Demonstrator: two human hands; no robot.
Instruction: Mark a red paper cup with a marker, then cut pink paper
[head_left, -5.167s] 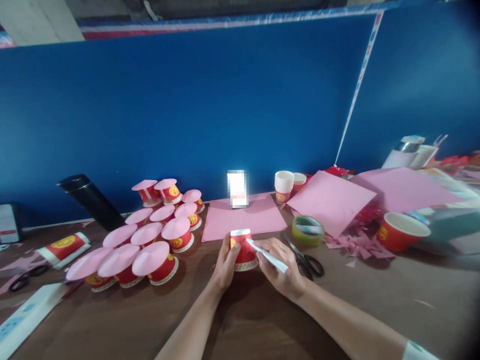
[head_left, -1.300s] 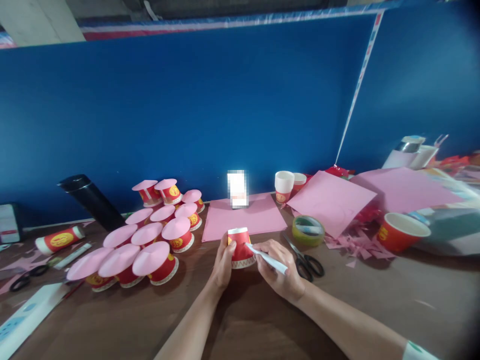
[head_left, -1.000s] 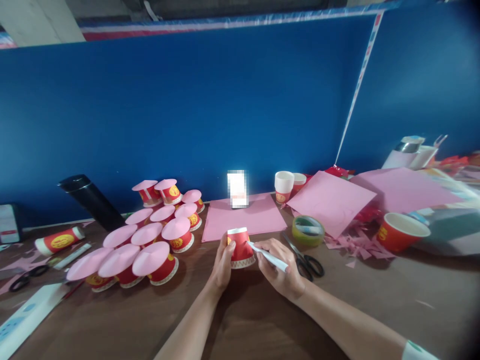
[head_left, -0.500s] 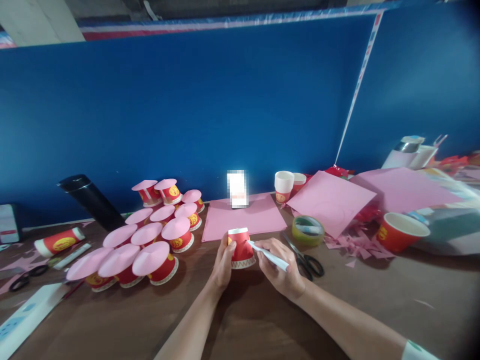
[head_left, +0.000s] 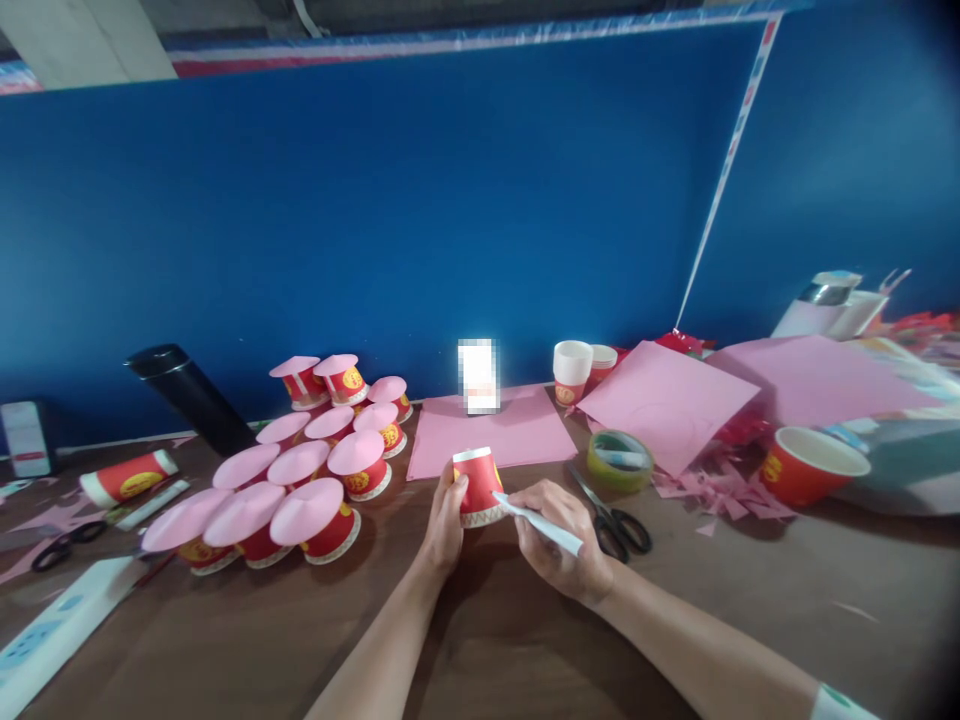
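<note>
A red paper cup (head_left: 477, 486), upside down and slightly tilted, is held in my left hand (head_left: 445, 520), the thumb on its side. Along its lower rim runs a zigzag line. My right hand (head_left: 559, 535) grips a white marker (head_left: 547, 528), whose tip meets or nearly meets the cup's red side. To the left stand several upturned red cups topped with pink paper cones (head_left: 307, 510). Beyond the held cup lies a stack of pink paper (head_left: 517, 440). Black-handled scissors (head_left: 622, 530) lie just right of my right hand.
A tape roll (head_left: 619, 462), stacked cups (head_left: 572, 372), loose pink sheets (head_left: 667, 400) and an upright red cup (head_left: 810, 468) stand or lie to the right. On the left are a black bottle (head_left: 191, 400), a cup on its side (head_left: 129, 478) and a white power strip (head_left: 64, 630).
The cup has tilted a little in my left hand. The marker's tip has shifted slightly lower on the cup's side. The whole view has moved slightly.
</note>
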